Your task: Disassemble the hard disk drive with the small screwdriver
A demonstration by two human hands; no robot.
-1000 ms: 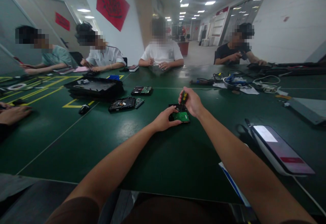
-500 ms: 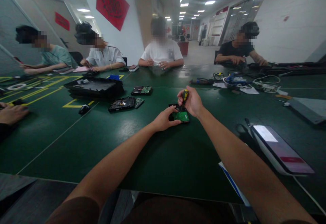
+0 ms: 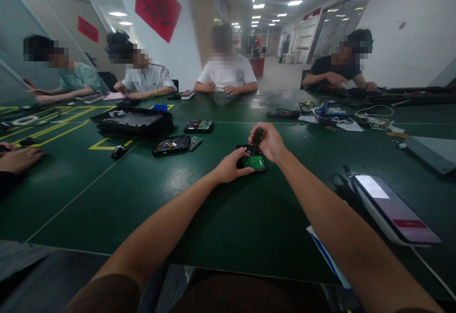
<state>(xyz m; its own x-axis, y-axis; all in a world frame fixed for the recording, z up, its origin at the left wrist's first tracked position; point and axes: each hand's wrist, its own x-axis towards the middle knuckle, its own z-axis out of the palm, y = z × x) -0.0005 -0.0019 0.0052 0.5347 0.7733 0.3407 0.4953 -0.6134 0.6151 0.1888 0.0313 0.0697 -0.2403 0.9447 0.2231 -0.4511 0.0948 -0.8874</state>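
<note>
A hard drive with a green circuit board (image 3: 255,162) lies on the green table in front of me. My left hand (image 3: 231,165) grips its left side, thumb along the near edge and fingers over the far part. In my right hand (image 3: 271,143) is a screwdriver (image 3: 261,135) with a dark and yellow handle, held upright with its shaft pointing down at the drive. The tip is too small to make out against the board. To the left lie another opened hard drive (image 3: 171,145), a loose circuit board (image 3: 195,143) and a further drive (image 3: 198,126).
A black tray (image 3: 133,119) stands left, near a computer mouse (image 3: 118,151). A phone (image 3: 397,208) rests at right, beside a grey metal box (image 3: 429,154). Cables (image 3: 329,113) lie farther back. Several people sit across the table; another person's hand (image 3: 21,158) is at far left.
My right hand has turned slightly around the screwdriver, and less of the yellow on its handle shows. My left hand and the hard drive stay in place.
</note>
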